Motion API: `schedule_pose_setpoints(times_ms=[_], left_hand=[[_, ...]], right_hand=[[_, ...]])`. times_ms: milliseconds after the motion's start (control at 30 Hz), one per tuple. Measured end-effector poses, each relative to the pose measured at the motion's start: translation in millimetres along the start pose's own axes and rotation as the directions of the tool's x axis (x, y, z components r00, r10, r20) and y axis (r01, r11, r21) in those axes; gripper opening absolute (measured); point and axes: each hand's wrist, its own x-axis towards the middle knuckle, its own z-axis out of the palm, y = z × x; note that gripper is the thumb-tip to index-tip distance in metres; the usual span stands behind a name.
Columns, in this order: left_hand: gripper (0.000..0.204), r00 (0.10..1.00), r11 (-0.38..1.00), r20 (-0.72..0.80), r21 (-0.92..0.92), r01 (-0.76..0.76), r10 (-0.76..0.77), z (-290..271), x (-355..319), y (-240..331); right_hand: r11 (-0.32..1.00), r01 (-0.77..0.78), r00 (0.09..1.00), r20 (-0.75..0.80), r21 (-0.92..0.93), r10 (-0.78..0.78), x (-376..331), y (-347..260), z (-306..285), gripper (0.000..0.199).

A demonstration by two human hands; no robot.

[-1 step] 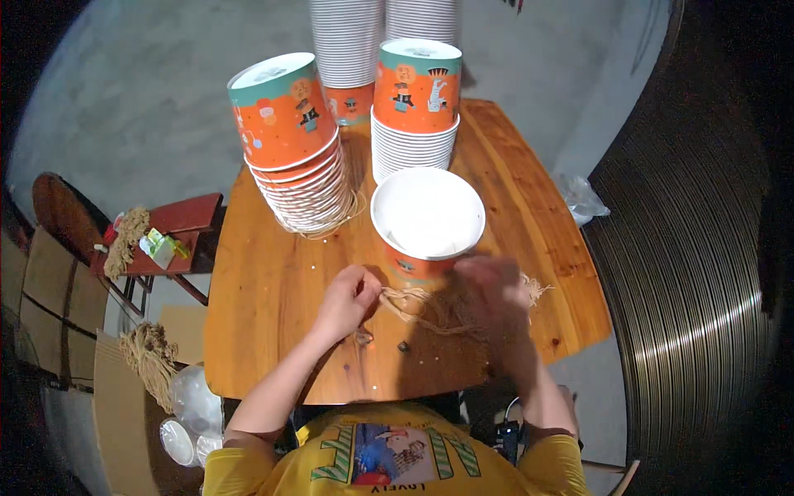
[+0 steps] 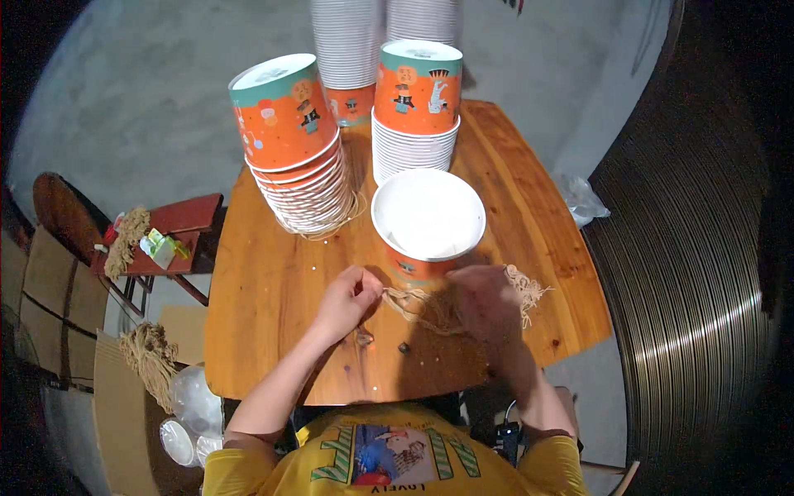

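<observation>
My left hand (image 2: 351, 296) is closed in a pinch on one end of a bundle of tan strings (image 2: 409, 306) lying on the wooden table. The bundle runs to the right under my right hand (image 2: 488, 302), and its frayed tuft (image 2: 528, 293) shows past that hand. Dark shadow and blur cover my right hand's fingers, so their grip is hidden. Just beyond both hands stands an upright white-lined paper bucket (image 2: 428, 215) with an orange outside. Two small dark bits (image 2: 404, 348) lie near me on the tabletop.
Upside-down orange and green paper buckets stand stacked at the left (image 2: 285, 116) and right (image 2: 418, 91); cord loops hang around the left stack. Taller white stacks (image 2: 347, 41) rise behind. A red bench (image 2: 178, 219) and another string bundle (image 2: 149, 355) are off to the left.
My right hand has shifted a little to the left over the strings, uncovering more of the frayed tuft. My left hand stays in place.
</observation>
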Motion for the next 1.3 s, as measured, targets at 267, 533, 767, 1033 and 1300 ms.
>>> schedule_pose_setpoints(times_ms=[267, 533, 767, 1033, 1300], left_hand=[[0.011, 0.911, 0.755, 0.330, -0.523, 0.395, -0.248, -16, -9, 60], [0.011, 0.983, 0.658, -0.038, -0.748, 0.090, -0.177, -62, -4, 98], [0.013, 0.842, 0.944, -0.538, -0.249, -0.216, 0.051, -108, 18, 66], [0.012, 0.942, 0.982, -0.336, -0.185, -0.043, -0.022, -118, 5, 78], [0.009, 0.964, 0.986, 0.206, -0.026, -0.167, 0.169, -18, 17, 131]], right_hand=[[0.999, 0.012, 0.957, 0.289, -0.045, 0.001, -10, 31, 48, 0.016], [0.826, -0.047, 0.810, 0.463, -0.562, 0.361, -24, 87, 39, 0.022], [0.765, 0.111, 0.835, 0.476, -0.635, 0.274, -20, 61, 35, 0.031], [0.612, 0.308, 0.880, 0.462, -0.729, 0.108, -20, 49, 21, 0.033], [0.930, -0.295, 0.939, 0.248, 0.220, 0.239, 19, -31, 28, 0.027]])
